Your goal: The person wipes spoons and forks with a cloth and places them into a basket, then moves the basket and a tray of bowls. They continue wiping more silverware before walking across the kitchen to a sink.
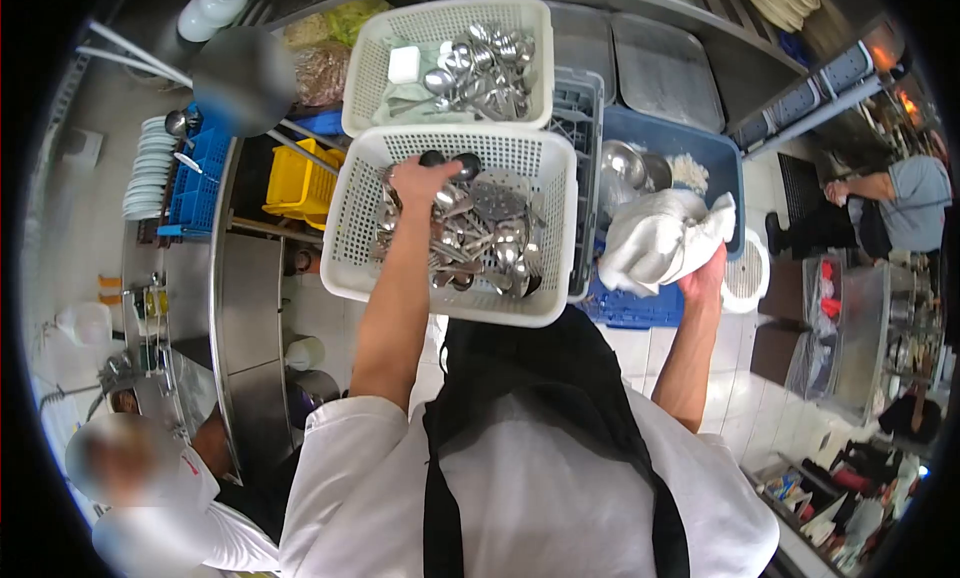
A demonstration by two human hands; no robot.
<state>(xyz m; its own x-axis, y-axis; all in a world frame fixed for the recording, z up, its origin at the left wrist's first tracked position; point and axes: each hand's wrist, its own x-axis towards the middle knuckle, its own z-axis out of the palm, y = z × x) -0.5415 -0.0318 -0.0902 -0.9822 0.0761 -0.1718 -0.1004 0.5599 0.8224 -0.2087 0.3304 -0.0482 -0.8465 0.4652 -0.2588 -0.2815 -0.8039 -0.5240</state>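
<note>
My left hand point(418, 185) is closed inside the near white basket point(345, 263), its fingers curled around what look like spoons. Two dark, rounded spoon bowls point(466, 166) show beside the fingers; the handles are hidden. Loose spoons and forks point(465, 243) fill the basket, along with a perforated metal piece point(498, 200). On the right, my right hand point(706, 278) grips a bunched white cloth point(660, 240) from below, over the edge of a blue-grey tub. Most of that hand's fingers are behind the cloth.
Behind stands a second white basket point(365, 53) with more cutlery. The blue-grey tub point(735, 168) holds metal bowls point(622, 163). Left are a yellow crate point(300, 183) and a blue rack point(205, 173) near stacked plates point(150, 168). One person point(905, 203) stands right, another point(150, 508) lower left.
</note>
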